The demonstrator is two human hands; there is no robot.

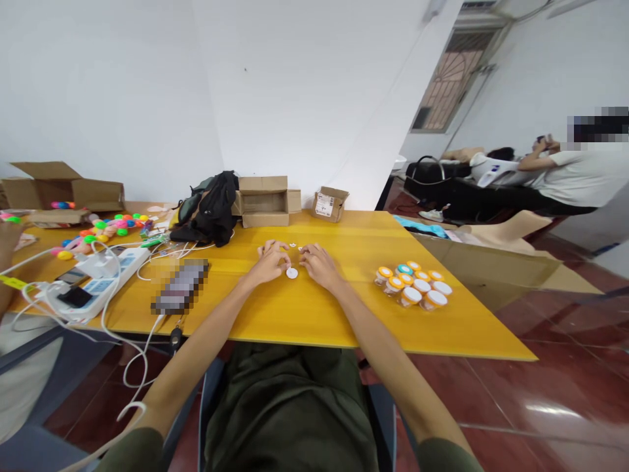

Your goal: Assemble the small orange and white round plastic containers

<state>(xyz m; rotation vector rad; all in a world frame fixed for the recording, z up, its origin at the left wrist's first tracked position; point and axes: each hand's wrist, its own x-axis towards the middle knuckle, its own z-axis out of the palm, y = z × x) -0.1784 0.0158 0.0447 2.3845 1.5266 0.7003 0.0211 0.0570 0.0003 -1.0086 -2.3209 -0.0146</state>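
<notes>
A small white round disc (291, 273) lies flat on the yellow table between my two hands. My left hand (271, 263) rests just left of it, fingers bent and somewhat apart, the thumb side close to its edge. From the right, my right hand (318, 263) reaches in with curled fingers spread and the fingertips near the table. Beyond the disc sits a tiny white piece (293, 245); another small white piece (300, 248) is by my right fingertips, partly covered. I cannot make out whether either hand touches the disc.
Several small clear jars (410, 298) with orange, white and teal lids stand at right. A phone (181, 286), power strip (105, 282) and cables occupy the left. A black bag (209, 210) and cardboard boxes (265, 202) line the back. Another person (574, 170) sits far right.
</notes>
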